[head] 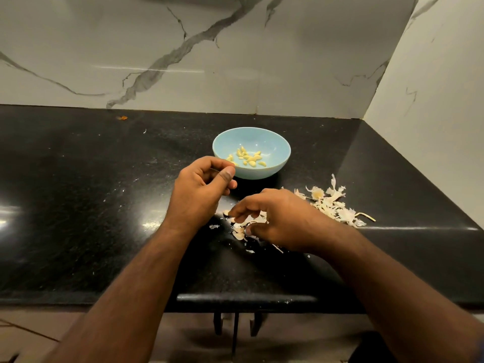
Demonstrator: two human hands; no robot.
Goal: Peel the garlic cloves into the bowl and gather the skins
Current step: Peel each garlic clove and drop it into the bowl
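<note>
— Where are the peeled cloves (248,158)?

— In the blue bowl (277,150) on the black counter (78,205), just past my left hand (201,189).

— What's that hand holding?

— Its fingers are curled, thumb against the forefinger; I can't tell if anything is pinched there.

— And the right hand (277,218)?

— Fingers bent down onto loose skins (241,229); the bigger skin pile (335,205) lies beside it to the right.

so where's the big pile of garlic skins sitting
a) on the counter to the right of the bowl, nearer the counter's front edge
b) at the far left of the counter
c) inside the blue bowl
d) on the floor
a: the pile of garlic skins lies on the black counter, right of the blue bowl, which holds only peeled cloves.
</note>
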